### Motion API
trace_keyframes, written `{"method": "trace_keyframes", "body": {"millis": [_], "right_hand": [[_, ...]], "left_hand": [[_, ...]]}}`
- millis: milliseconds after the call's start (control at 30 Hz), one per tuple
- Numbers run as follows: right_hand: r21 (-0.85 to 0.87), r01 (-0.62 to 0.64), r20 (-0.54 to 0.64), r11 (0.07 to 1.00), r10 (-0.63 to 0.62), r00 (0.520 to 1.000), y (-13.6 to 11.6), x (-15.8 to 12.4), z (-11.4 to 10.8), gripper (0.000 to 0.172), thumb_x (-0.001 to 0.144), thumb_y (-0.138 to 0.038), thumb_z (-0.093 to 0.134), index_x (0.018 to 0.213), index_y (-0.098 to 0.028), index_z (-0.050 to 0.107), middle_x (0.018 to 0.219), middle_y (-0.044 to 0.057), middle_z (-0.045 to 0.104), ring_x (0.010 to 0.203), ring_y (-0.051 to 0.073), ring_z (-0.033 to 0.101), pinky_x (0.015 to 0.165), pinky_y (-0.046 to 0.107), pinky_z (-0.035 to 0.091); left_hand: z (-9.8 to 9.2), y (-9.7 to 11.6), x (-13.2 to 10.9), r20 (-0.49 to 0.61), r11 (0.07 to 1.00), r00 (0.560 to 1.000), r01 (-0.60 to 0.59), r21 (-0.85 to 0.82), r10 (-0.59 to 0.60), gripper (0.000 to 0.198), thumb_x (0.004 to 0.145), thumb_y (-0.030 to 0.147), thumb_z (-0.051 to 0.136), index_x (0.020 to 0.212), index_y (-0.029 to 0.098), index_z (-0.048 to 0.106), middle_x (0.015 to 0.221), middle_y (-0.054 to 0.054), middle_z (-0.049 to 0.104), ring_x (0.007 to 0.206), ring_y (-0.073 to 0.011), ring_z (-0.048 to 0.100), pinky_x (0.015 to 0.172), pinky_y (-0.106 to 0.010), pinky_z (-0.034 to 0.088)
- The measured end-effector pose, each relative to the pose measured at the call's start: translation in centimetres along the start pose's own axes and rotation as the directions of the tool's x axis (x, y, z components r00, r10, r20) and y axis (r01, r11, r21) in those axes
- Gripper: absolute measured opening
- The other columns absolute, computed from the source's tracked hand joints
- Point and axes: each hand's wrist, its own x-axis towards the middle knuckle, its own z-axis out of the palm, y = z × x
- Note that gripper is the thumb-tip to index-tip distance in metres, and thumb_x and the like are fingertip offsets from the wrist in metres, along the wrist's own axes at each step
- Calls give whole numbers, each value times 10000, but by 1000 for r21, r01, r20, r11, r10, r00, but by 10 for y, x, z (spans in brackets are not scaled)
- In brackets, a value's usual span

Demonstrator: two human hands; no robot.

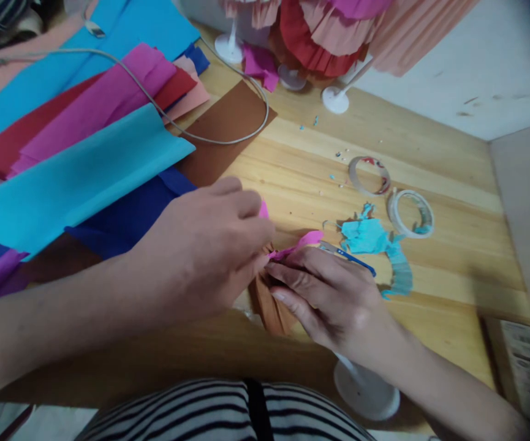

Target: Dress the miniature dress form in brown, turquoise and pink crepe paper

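Note:
Near the table's front edge, my left hand (209, 245) is closed with its fingertips pinching a strip of pink paper (310, 239). Right beside it my right hand (333, 297) is closed too, its thumb and fingers pressed on the pink strip and on a gathered piece of brown paper (271, 303) that hangs below. The fingertips of both hands almost meet. A blue-handled tool (356, 260) lies just behind my right hand, partly hidden by it. Under my right forearm stands a white round base (366, 392) with a short stem.
Stacked coloured paper sheets (81, 171) cover the left side, crossed by a grey cable (131, 73). Two tape rolls (410, 213) and crumpled turquoise paper (366, 237) lie on the right. White stands (336, 100) with ruffled paper (320, 43) are at the back.

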Motion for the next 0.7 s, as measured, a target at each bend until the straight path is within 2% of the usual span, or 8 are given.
{"method": "trace_keyframes", "body": {"millis": [100, 233, 333, 533, 700], "right_hand": [[9, 12, -10, 1000, -12, 1000, 0, -1, 1, 170, 909, -163, 564, 1047, -142, 661, 907, 102, 682, 780, 206, 655, 642, 337, 554], [-4, 21, -7, 1000, -21, 1000, 2, -3, 1, 194, 935, -213, 535, 1053, -138, 670, 879, 103, 674, 775, 208, 648, 639, 336, 544], [31, 4, 38, 1000, -5, 999, 4, -2, -4, 288, 974, -304, 472, 1095, -133, 670, 866, 103, 664, 763, 204, 631, 652, 336, 533], [237, -90, 266, 967, 24, 964, 13, 12, -24, 657, 1007, -525, 183, 1046, -115, 695, 867, 121, 649, 750, 199, 613, 652, 328, 486], [264, -80, 303, 961, -4, 953, 19, 15, -29, 764, 973, -593, 93, 1044, -136, 701, 875, 124, 671, 778, 205, 624, 684, 327, 475]], "left_hand": [[3, 12, -7, 132, 995, 991, 3, 95, -16, 129, 822, 108, 534, 726, 190, 564, 709, -33, 628, 659, -203, 569, 499, -278, 379], [17, 18, -11, 109, 985, 991, 56, 163, -75, 219, 775, 8, 491, 681, 204, 463, 577, 0, 556, 493, -165, 515, 421, -279, 274], [20, 19, -11, 99, 985, 991, 69, 159, -85, 212, 821, 49, 502, 690, 209, 454, 571, 9, 549, 483, -160, 529, 427, -276, 306], [17, 21, -10, 195, 984, 974, 89, 154, -119, 151, 778, 41, 532, 756, 189, 509, 681, -19, 605, 575, -216, 615, 441, -293, 365], [16, 22, -6, 264, 977, 957, 72, 200, -124, 206, 708, -14, 525, 711, 190, 496, 640, -3, 578, 534, -189, 585, 425, -268, 324]]}}
